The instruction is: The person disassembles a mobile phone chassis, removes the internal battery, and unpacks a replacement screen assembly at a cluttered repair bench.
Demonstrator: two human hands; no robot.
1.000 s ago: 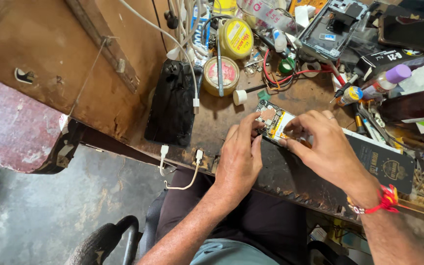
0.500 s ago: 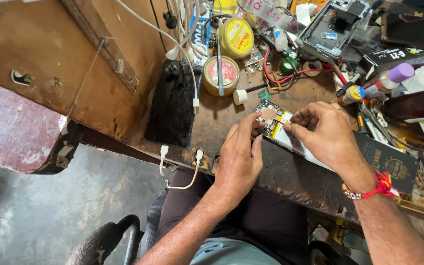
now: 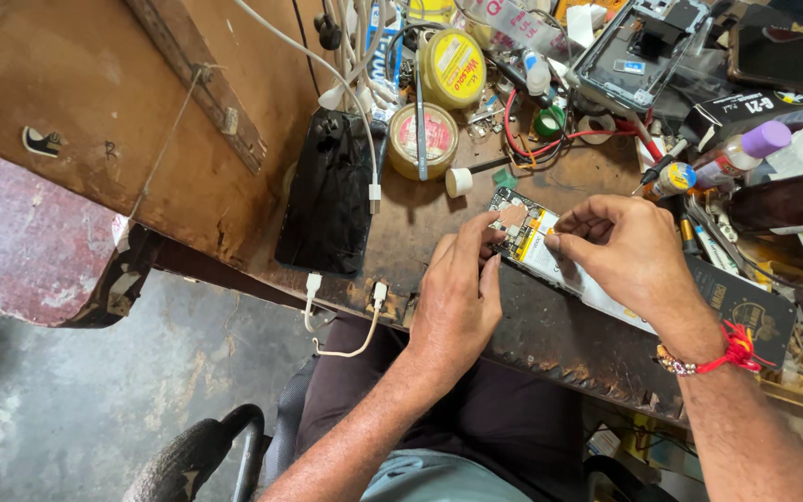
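An opened phone (image 3: 524, 232) with its back removed lies on the worn wooden bench, its circuit board and white battery showing. My left hand (image 3: 457, 302) rests on the bench edge and pins the phone's near end with its fingertips. My right hand (image 3: 626, 251), a red thread band on the wrist, pinches at the middle of the phone with thumb and fingers together; whether a small part is between them I cannot tell.
A black phone panel (image 3: 329, 191) lies left of the hands with a white cable (image 3: 374, 186) over it. Round tins (image 3: 423, 139), a second opened phone (image 3: 638, 46), red wires, small bottles (image 3: 736, 153) and screwdrivers crowd the back and right. Two cable plugs (image 3: 313, 284) hang over the front edge.
My right hand has shifted slightly toward the phone's middle, fingers pinching closer. The left hand stays pressed on the phone's near end.
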